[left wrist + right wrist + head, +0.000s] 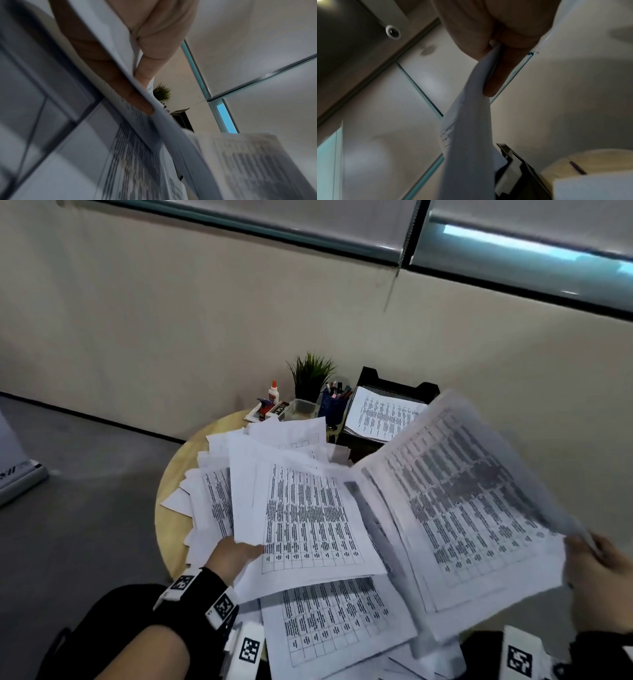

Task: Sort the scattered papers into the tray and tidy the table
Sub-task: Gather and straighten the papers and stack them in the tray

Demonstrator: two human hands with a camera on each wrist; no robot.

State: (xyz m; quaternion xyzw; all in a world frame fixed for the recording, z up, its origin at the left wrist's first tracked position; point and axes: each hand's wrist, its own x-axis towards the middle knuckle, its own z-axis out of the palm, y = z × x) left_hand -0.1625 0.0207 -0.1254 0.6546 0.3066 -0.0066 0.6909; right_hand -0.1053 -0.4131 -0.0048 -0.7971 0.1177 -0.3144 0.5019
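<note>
Printed sheets lie scattered over a round wooden table. My left hand pinches the near edge of one printed sheet on top of the pile, thumb above and fingers beneath; the left wrist view shows that sheet passing between thumb and fingers. My right hand pinches a thin, blurred stack of sheets, lifted and tilted above the table's right side; that stack hangs edge-on in the right wrist view. A black paper tray at the back right holds printed pages.
Behind the pile stand a potted plant, a glue bottle, a pen cup, a clear plastic box and a small clock. A wall runs close behind the table. Grey floor lies to the left.
</note>
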